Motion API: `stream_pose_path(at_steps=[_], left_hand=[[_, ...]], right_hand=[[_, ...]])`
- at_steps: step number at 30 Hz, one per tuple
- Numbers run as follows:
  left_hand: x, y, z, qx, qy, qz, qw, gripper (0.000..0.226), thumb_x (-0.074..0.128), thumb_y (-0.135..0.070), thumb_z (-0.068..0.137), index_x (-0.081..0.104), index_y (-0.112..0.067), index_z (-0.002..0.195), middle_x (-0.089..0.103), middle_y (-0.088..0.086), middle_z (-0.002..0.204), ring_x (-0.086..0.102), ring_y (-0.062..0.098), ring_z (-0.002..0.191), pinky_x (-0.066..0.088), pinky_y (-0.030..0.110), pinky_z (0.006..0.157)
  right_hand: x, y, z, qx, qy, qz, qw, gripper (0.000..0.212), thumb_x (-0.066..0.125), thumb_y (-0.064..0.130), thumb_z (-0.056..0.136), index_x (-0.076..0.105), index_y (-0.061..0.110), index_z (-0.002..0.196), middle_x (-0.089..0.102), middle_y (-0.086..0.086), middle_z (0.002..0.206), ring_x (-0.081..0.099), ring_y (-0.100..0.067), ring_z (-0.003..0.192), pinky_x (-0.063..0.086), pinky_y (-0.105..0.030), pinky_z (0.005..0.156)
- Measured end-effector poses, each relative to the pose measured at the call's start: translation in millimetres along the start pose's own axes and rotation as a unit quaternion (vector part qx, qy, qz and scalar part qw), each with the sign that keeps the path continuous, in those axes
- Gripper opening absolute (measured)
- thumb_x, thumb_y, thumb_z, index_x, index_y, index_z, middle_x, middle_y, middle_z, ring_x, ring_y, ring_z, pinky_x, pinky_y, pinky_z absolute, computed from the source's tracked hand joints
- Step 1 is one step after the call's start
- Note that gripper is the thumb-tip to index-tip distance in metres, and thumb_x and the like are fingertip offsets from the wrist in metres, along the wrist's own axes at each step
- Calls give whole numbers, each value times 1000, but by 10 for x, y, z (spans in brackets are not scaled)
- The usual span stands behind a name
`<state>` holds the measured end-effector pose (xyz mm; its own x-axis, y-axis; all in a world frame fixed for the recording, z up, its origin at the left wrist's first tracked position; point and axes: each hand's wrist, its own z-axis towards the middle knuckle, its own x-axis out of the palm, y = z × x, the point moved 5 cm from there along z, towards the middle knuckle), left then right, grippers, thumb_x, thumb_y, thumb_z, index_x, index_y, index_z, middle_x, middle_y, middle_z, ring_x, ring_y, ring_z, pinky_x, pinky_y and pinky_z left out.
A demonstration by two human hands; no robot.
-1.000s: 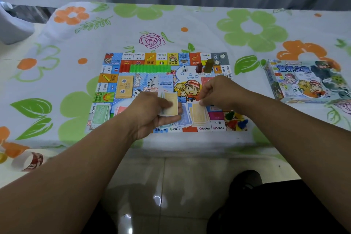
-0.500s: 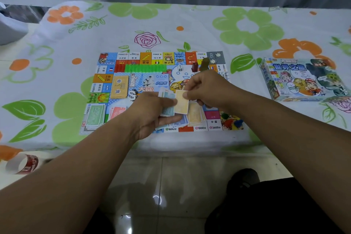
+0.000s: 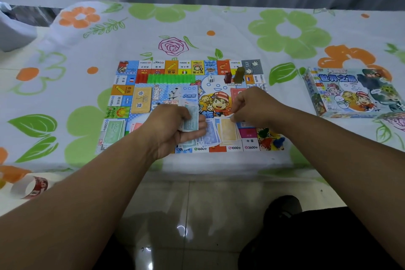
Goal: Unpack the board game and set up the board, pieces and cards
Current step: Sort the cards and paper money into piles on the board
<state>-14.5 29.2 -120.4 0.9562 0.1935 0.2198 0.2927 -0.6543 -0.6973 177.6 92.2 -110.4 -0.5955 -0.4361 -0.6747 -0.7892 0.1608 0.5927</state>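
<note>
The game board (image 3: 166, 66) lies flat on the flowered tablecloth. My left hand (image 3: 168, 125) grips a stack of play money (image 3: 191, 121) with a blue-green note on top, just above the board's near edge. My right hand (image 3: 252, 107) pinches the top edge of a yellow note lying on the yellow pile (image 3: 228, 131). A blue pile (image 3: 209, 136) sits beside it, and green notes (image 3: 114, 131) lie at the board's near left. A yellow card deck (image 3: 141, 99), a row of green houses (image 3: 171, 78), a die (image 3: 210, 79) and coloured pawns (image 3: 270, 139) rest on the board.
The game box (image 3: 352, 92) lies on the table to the right of the board. Two tall pieces, red (image 3: 228, 76) and olive (image 3: 239, 73), stand near the board's far right corner. A roll of tape (image 3: 32, 186) sits at the near left, with a grey container (image 3: 15, 33) at the far left.
My right hand took a yellow note from the stack in my left hand and moved it right and down onto the yellow pile. A blue-green note now tops the held stack.
</note>
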Motion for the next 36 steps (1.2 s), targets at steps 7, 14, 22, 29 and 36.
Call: stream_pose_path(at_steps=[7, 14, 22, 29, 36], left_hand=[[-86, -22, -32, 6, 1, 1, 1000, 22, 53, 11, 95, 59, 3, 114, 71, 20, 110, 76, 31, 86, 63, 38, 67], [-270, -39, -113, 16, -3, 12, 1000, 24, 64, 7, 90, 65, 4, 114, 73, 16, 111, 74, 28, 94, 62, 33, 66], [-654, -110, -145, 37, -75, -15, 996, 21, 54, 2, 97, 61, 7, 115, 75, 20, 98, 76, 29, 87, 63, 37, 66], [-656, -114, -193, 29, -54, -37, 997, 28, 42, 3, 96, 56, 8, 120, 73, 25, 103, 75, 32, 92, 63, 39, 66], [-551, -103, -182, 30, -30, -19, 999, 25, 51, 11, 95, 60, 7, 118, 72, 26, 107, 75, 35, 90, 62, 37, 61]], right_hand=[[178, 370, -84, -87, 47, 106, 989, 21, 71, 28, 93, 71, 7, 94, 65, 1, 68, 54, -6, 48, 41, -24, 46], [372, 645, -41, -112, 59, 137, 982, 14, 73, 17, 92, 68, 5, 99, 66, -8, 77, 57, -11, 51, 42, -24, 42], [527, 659, 45, -78, 80, 107, 988, 11, 74, 11, 90, 70, 2, 96, 63, -6, 67, 53, -12, 50, 39, -23, 43], [601, 643, 78, -81, 65, 53, 993, 10, 78, 9, 86, 72, 4, 92, 68, -6, 80, 62, -18, 71, 49, -28, 60], [515, 690, 23, -95, 64, 104, 988, 19, 73, 24, 91, 71, 6, 97, 65, -10, 80, 52, -13, 57, 41, -24, 47]])
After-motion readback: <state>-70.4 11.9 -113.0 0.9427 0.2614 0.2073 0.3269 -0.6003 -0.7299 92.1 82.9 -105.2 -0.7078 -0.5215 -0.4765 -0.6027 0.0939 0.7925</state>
